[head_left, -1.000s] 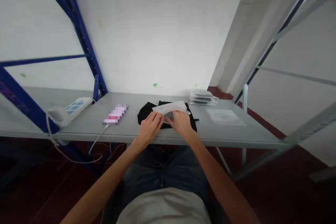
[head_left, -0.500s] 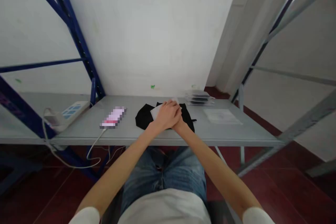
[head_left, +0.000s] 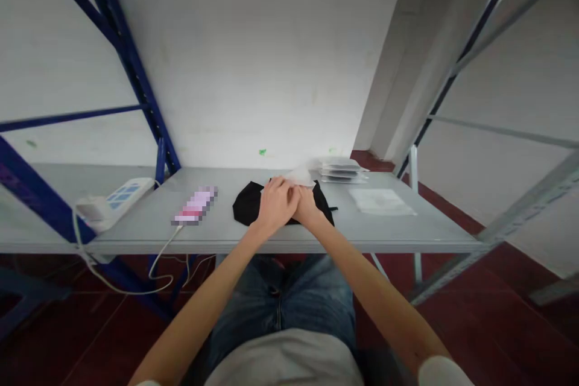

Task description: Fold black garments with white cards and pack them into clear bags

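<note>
A black cloth lies in a heap on the grey table, just in front of me. Both hands meet above it. My left hand has its fingers curled and pressed against my right hand, which is partly hidden behind it. Between them they pinch a thin white plastic bag that sticks up past the fingertips. How much of the bag lies under the hands is hidden.
A phone on a white cable lies left of the cloth, with a power strip further left. A stack of packed bags and a flat clear bag sit to the right. Blue and grey shelf posts flank the table.
A second ago the hands were apart, holding the white bag spread open over the cloth. They have come together, left over right, and the bag is now bunched at the fingertips.
</note>
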`<action>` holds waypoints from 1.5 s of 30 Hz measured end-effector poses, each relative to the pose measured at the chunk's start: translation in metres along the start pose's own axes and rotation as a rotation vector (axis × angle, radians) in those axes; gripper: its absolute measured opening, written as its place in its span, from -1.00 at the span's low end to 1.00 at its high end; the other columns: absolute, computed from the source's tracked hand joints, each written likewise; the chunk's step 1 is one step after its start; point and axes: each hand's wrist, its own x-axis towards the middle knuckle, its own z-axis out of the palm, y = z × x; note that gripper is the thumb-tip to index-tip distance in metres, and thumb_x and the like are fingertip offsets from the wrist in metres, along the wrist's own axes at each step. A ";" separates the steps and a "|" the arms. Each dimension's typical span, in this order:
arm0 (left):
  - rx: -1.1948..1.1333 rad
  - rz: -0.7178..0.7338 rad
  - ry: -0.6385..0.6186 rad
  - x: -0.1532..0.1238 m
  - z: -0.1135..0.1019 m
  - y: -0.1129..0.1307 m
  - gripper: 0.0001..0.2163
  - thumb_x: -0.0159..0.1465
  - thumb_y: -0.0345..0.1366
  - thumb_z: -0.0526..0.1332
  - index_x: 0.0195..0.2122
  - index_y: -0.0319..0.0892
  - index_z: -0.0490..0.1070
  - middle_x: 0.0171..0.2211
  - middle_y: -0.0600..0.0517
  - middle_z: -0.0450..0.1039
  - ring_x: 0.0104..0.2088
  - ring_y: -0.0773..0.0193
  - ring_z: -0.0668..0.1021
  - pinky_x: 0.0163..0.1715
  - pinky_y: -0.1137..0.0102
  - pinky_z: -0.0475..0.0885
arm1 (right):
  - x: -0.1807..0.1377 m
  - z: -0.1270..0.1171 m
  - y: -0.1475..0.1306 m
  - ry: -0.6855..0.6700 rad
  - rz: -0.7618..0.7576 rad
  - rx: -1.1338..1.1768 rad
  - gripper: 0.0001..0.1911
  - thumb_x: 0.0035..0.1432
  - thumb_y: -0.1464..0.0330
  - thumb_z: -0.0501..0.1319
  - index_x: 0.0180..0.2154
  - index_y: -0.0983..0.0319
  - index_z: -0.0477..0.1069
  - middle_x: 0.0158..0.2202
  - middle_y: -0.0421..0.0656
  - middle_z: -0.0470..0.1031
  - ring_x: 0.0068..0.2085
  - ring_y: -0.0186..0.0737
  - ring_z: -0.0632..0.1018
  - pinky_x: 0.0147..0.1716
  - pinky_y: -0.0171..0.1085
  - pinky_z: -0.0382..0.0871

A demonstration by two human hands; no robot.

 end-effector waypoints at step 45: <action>0.538 -0.009 -0.353 0.000 0.001 -0.034 -0.51 0.43 -0.52 0.02 0.37 -0.18 0.25 0.02 -0.21 0.46 0.10 -0.02 0.44 -0.21 0.31 0.51 | 0.014 0.027 0.072 -0.272 0.596 0.340 -0.37 0.27 -0.02 0.30 0.11 0.36 0.52 0.15 0.26 0.55 0.17 0.23 0.57 0.00 -0.12 0.46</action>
